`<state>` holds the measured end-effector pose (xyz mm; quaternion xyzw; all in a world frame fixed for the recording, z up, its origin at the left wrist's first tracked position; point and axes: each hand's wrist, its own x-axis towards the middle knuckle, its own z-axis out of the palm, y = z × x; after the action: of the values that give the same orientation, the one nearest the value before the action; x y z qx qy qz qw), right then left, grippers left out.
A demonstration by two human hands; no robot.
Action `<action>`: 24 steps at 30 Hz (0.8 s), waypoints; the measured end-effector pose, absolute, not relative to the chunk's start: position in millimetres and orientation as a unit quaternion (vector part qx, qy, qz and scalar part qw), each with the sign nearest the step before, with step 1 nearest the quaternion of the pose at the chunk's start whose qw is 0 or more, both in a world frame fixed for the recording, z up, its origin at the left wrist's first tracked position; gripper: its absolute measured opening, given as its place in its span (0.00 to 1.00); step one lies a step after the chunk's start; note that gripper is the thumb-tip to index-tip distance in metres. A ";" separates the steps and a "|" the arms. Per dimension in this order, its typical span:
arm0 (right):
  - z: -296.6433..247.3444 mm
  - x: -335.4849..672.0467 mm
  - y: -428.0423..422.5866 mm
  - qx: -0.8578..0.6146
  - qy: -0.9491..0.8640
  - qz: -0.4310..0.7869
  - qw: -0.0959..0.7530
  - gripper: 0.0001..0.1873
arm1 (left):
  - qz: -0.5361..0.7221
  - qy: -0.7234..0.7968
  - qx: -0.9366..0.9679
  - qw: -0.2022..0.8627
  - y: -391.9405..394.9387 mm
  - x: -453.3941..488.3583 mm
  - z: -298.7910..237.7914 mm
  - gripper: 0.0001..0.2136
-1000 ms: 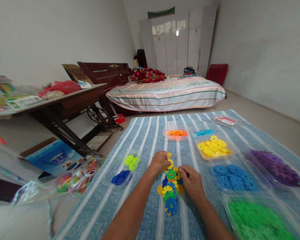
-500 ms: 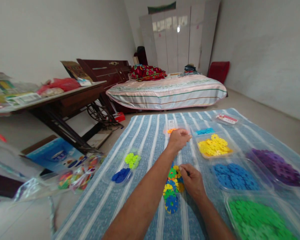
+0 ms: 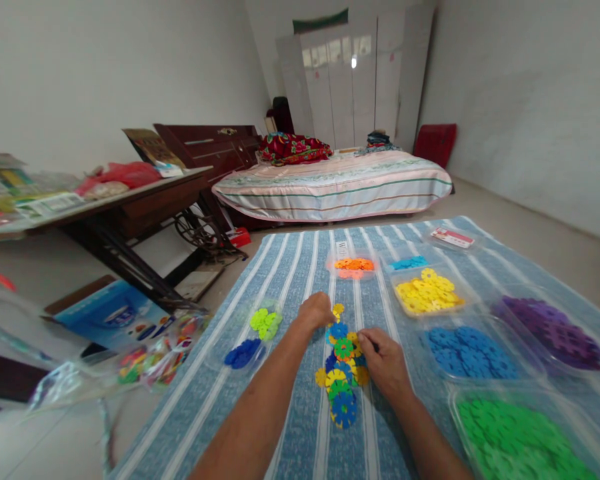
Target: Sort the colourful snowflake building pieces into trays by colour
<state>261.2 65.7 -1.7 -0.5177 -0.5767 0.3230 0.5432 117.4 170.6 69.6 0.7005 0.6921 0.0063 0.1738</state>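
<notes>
A joined build of notched plastic snowflake discs [image 3: 343, 385] in blue, green, yellow and orange lies on the striped cloth in front of me. My right hand [image 3: 385, 363] pinches its right edge between thumb and forefinger. At the upper left of the build is my left hand [image 3: 316, 311], its fingers curled together close to a small yellow disc [image 3: 338, 310] at the far end; what these fingertips hold is hidden. Beyond the build stands a clear tub of orange discs [image 3: 355, 265].
On the right stand tubs of yellow discs [image 3: 430, 292], blue discs [image 3: 471, 353], purple discs [image 3: 555, 330] and green discs [image 3: 517, 437]. A tray with lime discs [image 3: 266, 323] and dark blue discs [image 3: 243, 353] lies left. A lidded box [image 3: 453, 237] sits at the far right corner.
My left hand has come back from over the orange tub to the upper left of the build, uncovering the orange discs. My right hand stays at the build's right edge.
</notes>
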 end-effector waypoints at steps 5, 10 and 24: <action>-2.3 261.0 66.1 -0.518 -0.575 0.318 0.548 0.14 | 0.025 0.691 0.687 0.224 174.0 110.9 66.5 0.08; -1.2 260.4 67.0 -0.522 -0.573 0.314 0.548 0.14 | 0.055 0.698 0.650 0.297 174.6 101.8 68.5 0.04; -0.7 261.5 65.8 -0.512 -0.574 0.323 0.551 0.15 | 0.195 0.586 0.709 0.340 181.9 173.4 128.9 0.08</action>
<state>261.5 65.8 -0.7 -0.5123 -0.5744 0.3227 0.5509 173.4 181.9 128.9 0.7090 0.5864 0.1949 0.3397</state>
